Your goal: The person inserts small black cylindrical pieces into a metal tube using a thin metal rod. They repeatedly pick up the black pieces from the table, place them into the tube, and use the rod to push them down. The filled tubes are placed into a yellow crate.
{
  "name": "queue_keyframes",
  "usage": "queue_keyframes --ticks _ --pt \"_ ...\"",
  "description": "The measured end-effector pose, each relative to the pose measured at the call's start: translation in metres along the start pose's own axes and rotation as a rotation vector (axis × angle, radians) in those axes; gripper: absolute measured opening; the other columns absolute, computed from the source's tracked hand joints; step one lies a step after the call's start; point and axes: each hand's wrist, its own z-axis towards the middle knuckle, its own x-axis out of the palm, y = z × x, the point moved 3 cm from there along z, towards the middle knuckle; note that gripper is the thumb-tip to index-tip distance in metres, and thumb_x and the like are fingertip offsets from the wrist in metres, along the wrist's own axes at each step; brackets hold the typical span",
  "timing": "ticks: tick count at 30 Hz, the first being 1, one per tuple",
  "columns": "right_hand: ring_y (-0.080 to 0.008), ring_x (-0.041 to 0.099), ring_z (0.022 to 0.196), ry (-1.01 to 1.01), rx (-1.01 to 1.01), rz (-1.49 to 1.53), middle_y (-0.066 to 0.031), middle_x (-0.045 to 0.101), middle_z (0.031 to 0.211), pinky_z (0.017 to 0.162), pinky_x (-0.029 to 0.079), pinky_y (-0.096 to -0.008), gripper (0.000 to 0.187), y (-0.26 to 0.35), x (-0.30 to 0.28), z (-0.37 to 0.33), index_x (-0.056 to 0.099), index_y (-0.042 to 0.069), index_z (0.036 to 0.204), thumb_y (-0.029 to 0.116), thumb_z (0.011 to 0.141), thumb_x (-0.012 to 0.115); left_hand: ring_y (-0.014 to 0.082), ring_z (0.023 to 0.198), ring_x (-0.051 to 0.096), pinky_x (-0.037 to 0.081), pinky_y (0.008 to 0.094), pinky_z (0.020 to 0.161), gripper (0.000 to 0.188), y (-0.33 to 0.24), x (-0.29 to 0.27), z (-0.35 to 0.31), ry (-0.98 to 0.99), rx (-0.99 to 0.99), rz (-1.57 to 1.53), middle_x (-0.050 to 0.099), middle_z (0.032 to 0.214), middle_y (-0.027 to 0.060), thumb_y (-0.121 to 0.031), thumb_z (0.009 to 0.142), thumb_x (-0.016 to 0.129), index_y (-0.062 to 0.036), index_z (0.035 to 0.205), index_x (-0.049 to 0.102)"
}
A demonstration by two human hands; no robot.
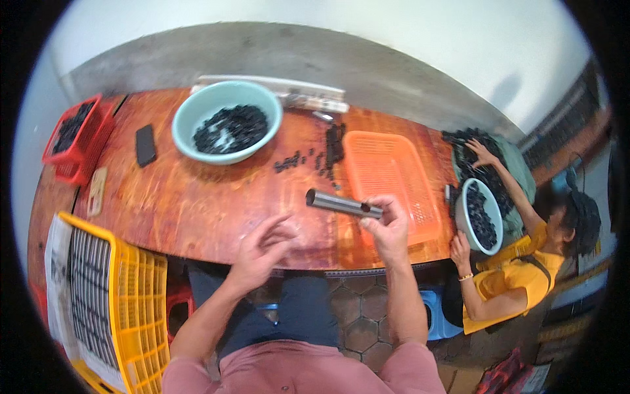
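Over the table's front part, my right hand (388, 226) grips one end of a shiny metal tube (338, 203) with a hole in its side near my fingers. The tube points left, roughly level above the wood. My left hand (268, 244) is held apart from it, near the front edge, fingers loosely spread and nothing in them. Beyond the tube, several small black pieces (289, 161) lie scattered on the wood beside a dark row of similar pieces (334, 144). An orange plastic basket (357, 148) lies just behind and right of my right hand.
The wooden table (151, 210) bears a light-blue basin (184, 146) of black pieces, a phone (146, 145) and a red basket (84, 157). A yellow crate (141, 289) stands at left. At right, a person (525, 269) steadies another basin (467, 226) and reaches into a black heap (489, 177).
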Motion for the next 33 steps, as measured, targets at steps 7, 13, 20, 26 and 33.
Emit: queue_keyframes --ticks 7,13,20,26,33 --pt "-0.0179 0.067 0.094 0.258 0.489 0.4 -0.0084 0.068 0.107 0.081 0.055 -0.0305 0.031 -0.082 0.086 -0.054 0.059 0.002 0.119 0.012 0.092 0.071 0.0095 0.081 0.062 0.052 0.0269 0.074 0.038 -0.008 0.003 -0.002 -0.113 0.147 -0.016 0.065 0.094 0.0033 -0.003 0.09 0.071 0.0015 0.126 0.062" --pt "-0.0151 0.065 0.096 0.363 0.585 0.274 -0.0055 0.066 0.107 0.082 0.055 -0.0292 0.033 -0.101 0.115 -0.062 0.06 0.002 0.124 0.018 0.096 0.068 0.0072 0.069 0.057 0.049 0.0252 0.065 0.036 -0.01 -0.018 -0.012 -0.284 0.307 0.272 0.063 0.082 0.0035 -0.005 0.081 0.079 0.0025 0.114 0.068" --pt "-0.0145 0.064 0.099 0.438 0.56 0.231 -0.0047 0.064 0.112 0.085 0.053 -0.03 0.03 -0.109 0.114 -0.064 0.062 0.001 0.122 0.019 0.097 0.066 0.0063 0.062 0.05 0.044 0.025 0.058 0.036 -0.008 -0.022 -0.015 -0.334 0.288 0.342 0.056 0.07 0.0004 -0.007 0.079 0.081 0.0015 0.111 0.068" --pt "-0.015 0.062 0.102 0.501 0.572 0.223 -0.0053 0.065 0.111 0.089 0.05 -0.031 0.031 -0.109 0.109 -0.071 0.061 0.0 0.124 0.017 0.099 0.062 0.0055 0.055 0.045 0.04 0.0243 0.052 0.036 -0.008 -0.018 -0.013 -0.334 0.278 0.337 0.051 0.063 -0.0011 -0.008 0.079 0.081 0.0015 0.111 0.068" --pt "-0.0141 0.063 0.092 0.482 0.511 0.226 -0.0049 0.066 0.102 0.082 0.052 -0.03 0.027 -0.111 0.101 -0.072 0.061 -0.002 0.121 0.014 0.098 0.062 0.0077 0.057 0.054 0.047 0.0271 0.054 0.034 -0.003 -0.013 -0.007 -0.27 0.101 0.154 0.056 0.073 0.004 -0.011 0.083 0.08 0.0039 0.11 0.066"
